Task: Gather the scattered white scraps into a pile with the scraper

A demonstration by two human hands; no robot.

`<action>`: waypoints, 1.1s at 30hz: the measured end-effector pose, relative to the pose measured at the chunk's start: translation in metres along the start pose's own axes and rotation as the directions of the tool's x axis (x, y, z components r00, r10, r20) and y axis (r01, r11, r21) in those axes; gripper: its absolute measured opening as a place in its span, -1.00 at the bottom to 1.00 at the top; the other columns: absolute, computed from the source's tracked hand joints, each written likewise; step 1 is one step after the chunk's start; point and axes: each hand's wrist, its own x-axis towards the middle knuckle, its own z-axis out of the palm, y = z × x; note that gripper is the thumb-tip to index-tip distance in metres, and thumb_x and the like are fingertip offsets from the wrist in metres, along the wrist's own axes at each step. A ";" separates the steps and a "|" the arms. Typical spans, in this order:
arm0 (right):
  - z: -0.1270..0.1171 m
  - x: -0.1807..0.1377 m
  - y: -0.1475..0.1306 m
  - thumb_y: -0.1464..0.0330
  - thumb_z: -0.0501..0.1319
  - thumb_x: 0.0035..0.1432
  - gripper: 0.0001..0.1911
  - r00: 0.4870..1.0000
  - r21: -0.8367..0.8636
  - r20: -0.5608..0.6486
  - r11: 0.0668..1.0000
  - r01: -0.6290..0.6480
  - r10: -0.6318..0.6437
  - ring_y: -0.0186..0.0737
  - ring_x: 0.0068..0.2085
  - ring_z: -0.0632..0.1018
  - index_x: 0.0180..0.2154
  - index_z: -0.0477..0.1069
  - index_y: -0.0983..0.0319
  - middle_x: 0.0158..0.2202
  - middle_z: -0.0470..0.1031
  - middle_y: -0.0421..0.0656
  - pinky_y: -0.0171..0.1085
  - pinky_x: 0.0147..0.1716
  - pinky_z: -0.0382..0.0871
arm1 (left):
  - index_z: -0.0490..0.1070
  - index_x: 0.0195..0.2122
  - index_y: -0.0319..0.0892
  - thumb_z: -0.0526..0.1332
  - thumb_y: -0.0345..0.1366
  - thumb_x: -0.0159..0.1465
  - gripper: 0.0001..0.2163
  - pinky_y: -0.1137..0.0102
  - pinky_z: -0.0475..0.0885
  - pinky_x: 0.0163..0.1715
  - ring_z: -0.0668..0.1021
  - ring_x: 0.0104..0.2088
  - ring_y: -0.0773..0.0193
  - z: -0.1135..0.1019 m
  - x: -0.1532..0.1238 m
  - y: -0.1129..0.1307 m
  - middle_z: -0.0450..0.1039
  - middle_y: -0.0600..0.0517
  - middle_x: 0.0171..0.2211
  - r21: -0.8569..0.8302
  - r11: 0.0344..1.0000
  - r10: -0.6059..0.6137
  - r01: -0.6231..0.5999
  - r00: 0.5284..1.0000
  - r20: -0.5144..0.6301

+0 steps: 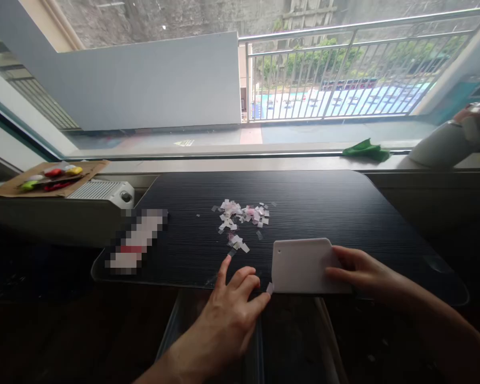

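Observation:
Over the table's front edge, my left hand (234, 304) has its fingers spread. Its index fingertip touches a small clear scrap (232, 253) at the near end of a loose pile of white and pinkish paper scraps (238, 213). A single white scrap (270, 288) is at its thumb tip, beside the board's left edge. My right hand (354, 269) grips the right side of a thin white rectangular board (302, 266) with rounded corners and a small hole near one corner. The board is at the table's front edge; whether it rests flat or is tilted, I cannot tell.
The dark table (324, 208) stands against a window sill. A blurred-out item (138, 242) lies at its left. Beyond are cardboard (88, 173) bearing colourful items, a ridged white device (104, 193), a green cloth (368, 151) and a grey-white object (440, 144) on the sill.

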 end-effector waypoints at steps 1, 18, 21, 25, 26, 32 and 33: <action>-0.002 -0.004 0.000 0.05 0.30 -0.01 -0.58 1.000 -0.008 -0.004 1.000 -0.006 0.006 0.07 -0.16 0.59 -0.23 0.50 0.23 -0.26 0.61 -0.11 -0.17 -0.24 0.48 | 0.39 0.03 -0.07 0.11 -0.52 0.20 -0.61 -0.13 -0.13 0.31 0.33 0.17 0.11 0.000 -0.001 0.002 0.42 -0.03 -0.07 -0.011 1.000 0.017 -0.017 1.000 0.008; 0.003 -0.014 -0.009 0.06 0.28 0.04 -0.63 0.996 -0.129 -0.060 0.990 0.060 -0.068 -0.05 -0.26 0.57 -0.26 0.49 0.22 -0.30 0.59 -0.11 -0.22 -0.30 0.48 | 0.41 -0.02 -0.08 0.14 -0.45 0.25 -0.71 -0.13 -0.13 0.31 0.33 0.16 0.11 -0.001 0.004 0.004 0.41 -0.04 -0.11 -0.039 0.999 0.004 -0.002 0.999 0.038; -0.002 -0.029 -0.011 0.06 0.29 0.04 -0.64 0.996 -0.159 -0.068 0.986 0.050 -0.062 -0.05 -0.29 0.58 -0.31 0.51 0.22 -0.31 0.61 -0.12 -0.22 -0.33 0.49 | 0.39 0.01 -0.08 0.16 -0.42 0.26 -0.70 -0.14 -0.15 0.31 0.32 0.18 0.10 -0.006 0.001 0.008 0.42 -0.05 -0.07 -0.070 0.996 0.056 -0.051 0.996 0.072; 0.001 -0.031 -0.015 0.03 0.34 -0.05 -0.63 0.950 -0.126 -0.292 0.989 0.074 -0.109 -0.04 -0.30 0.59 -0.32 0.53 0.17 -0.37 0.62 -0.14 -0.23 -0.32 0.49 | 0.38 0.03 -0.10 0.12 -0.48 0.25 -0.67 -0.10 -0.12 0.32 0.34 0.16 0.14 -0.012 -0.004 -0.001 0.43 -0.03 -0.08 -0.074 0.997 -0.010 0.012 0.999 0.033; 0.005 -0.025 -0.016 0.02 0.35 -0.08 -0.61 0.927 -0.117 -0.352 0.989 0.090 -0.126 -0.04 -0.29 0.60 -0.31 0.53 0.16 -0.37 0.62 -0.14 -0.23 -0.31 0.49 | 0.39 0.02 -0.11 0.11 -0.49 0.25 -0.67 -0.11 -0.09 0.32 0.35 0.15 0.13 -0.014 -0.006 -0.006 0.43 -0.03 -0.09 -0.062 0.997 -0.050 0.050 0.999 0.009; 0.040 0.028 -0.020 0.08 0.27 0.00 -0.67 0.906 -0.097 -0.360 0.975 0.201 -0.222 -0.07 -0.35 0.59 -0.31 0.48 0.19 -0.39 0.60 -0.13 -0.20 -0.35 0.48 | 0.44 -0.04 -0.17 0.03 -0.48 0.28 -0.70 -0.20 0.07 0.22 0.43 0.06 0.07 -0.017 -0.019 -0.039 0.47 -0.06 -0.15 0.018 0.964 -0.258 0.265 0.952 -0.164; 0.042 0.032 -0.020 0.11 0.26 0.00 -0.70 0.910 -0.126 -0.341 0.971 0.203 -0.235 -0.08 -0.36 0.58 -0.32 0.47 0.19 -0.40 0.60 -0.14 -0.20 -0.36 0.48 | 0.45 -0.05 -0.17 0.03 -0.47 0.29 -0.71 -0.20 0.09 0.22 0.44 0.06 0.07 -0.017 -0.022 -0.042 0.47 -0.06 -0.15 0.022 0.958 -0.278 0.286 0.943 -0.182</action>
